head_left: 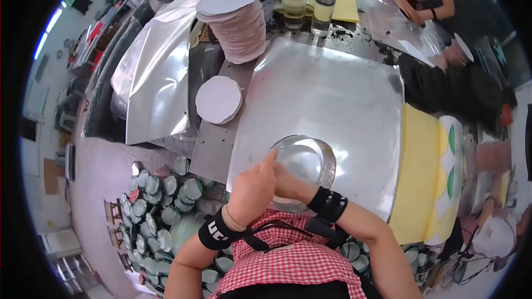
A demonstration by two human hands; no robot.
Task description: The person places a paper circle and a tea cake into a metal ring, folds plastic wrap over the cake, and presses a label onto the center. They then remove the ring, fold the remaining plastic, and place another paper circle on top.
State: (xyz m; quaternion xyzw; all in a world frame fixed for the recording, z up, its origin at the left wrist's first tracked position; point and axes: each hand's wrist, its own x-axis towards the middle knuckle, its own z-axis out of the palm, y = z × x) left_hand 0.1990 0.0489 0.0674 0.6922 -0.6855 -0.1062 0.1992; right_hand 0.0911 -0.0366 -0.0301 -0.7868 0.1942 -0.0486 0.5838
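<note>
A wide, shiny ring (330, 167), looking like a roll of clear tape, stands near the front edge of a stack of silver sheets (327, 88). My left hand (252, 188) is closed at the ring's near left side, its index finger reaching along the rim. My right hand (292, 182) comes across from the right, over the ring's near part, and meets the left one. Its fingers are hidden behind the left hand. Whatever lies between the two hands cannot be made out.
White paper discs stand in a tall stack (235, 25), with a low pile (219, 99) nearer. Two lidded jars (294, 8) are at the back. Yellow sheets (415, 171) lie right. Many green-edged round pieces (152, 205) fill the space below left. Another person's hands (417, 15) work at back right.
</note>
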